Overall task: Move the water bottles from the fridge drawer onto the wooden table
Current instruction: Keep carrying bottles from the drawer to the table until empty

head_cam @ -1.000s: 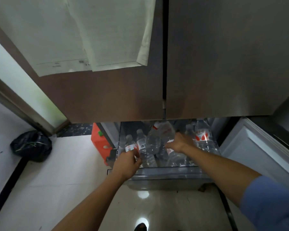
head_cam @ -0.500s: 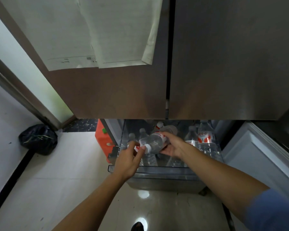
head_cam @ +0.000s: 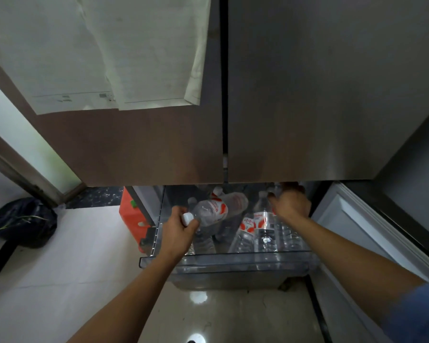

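Now gripping tilted water bottle (head_cam: 219,209) by neck with left hand (head_cam: 180,231), above fridge drawer (head_cam: 233,262); with right hand (head_cam: 291,206) among other bottles (head_cam: 263,224), grip impossible to tell.

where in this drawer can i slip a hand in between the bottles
Barest spot: the dark gap mid-way along the drawer, between the bottles under the left hand and the leaning bottle. The right half, below the right hand, is packed tight.
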Tool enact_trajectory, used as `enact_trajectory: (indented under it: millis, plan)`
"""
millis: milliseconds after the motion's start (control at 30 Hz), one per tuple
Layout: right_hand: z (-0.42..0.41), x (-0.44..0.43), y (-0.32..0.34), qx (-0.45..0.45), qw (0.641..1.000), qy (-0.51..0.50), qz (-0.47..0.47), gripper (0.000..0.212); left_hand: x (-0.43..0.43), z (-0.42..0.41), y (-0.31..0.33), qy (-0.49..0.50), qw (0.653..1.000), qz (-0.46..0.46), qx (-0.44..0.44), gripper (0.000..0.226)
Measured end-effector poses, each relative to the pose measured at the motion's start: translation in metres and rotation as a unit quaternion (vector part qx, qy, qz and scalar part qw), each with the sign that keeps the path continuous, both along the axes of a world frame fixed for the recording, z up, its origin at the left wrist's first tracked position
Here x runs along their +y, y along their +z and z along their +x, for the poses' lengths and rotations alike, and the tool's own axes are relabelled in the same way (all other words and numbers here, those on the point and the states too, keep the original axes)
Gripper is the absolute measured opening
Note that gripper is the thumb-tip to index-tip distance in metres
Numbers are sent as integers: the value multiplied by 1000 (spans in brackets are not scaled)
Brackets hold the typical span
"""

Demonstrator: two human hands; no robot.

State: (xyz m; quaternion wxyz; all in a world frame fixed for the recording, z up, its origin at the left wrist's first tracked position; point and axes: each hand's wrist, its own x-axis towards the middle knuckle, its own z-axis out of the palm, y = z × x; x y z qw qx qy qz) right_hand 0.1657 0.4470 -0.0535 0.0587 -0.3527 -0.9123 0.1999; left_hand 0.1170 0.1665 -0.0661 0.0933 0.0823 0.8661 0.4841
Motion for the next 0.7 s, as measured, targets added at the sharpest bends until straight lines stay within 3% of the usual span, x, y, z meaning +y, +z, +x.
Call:
enact_trajectory:
  millis: [133, 267, 467, 700]
  plan:
    - [-4, 18, -15, -151, 988, -7, 29, 76, 9, 1, -7, 17, 1000, 0, -20, 27]
    - [-25, 24, -22, -184, 982, -16, 36, 97, 7, 2, -11, 23, 999, 6, -31, 27]
    - [-27, 26, -31, -93, 994, -48, -13, 75, 8, 2, 1, 0, 998, -62, 28, 29]
    - [-21, 25, -29, -94, 995, -30, 24, 65, 8, 3, 13, 9, 992, -99, 83, 20]
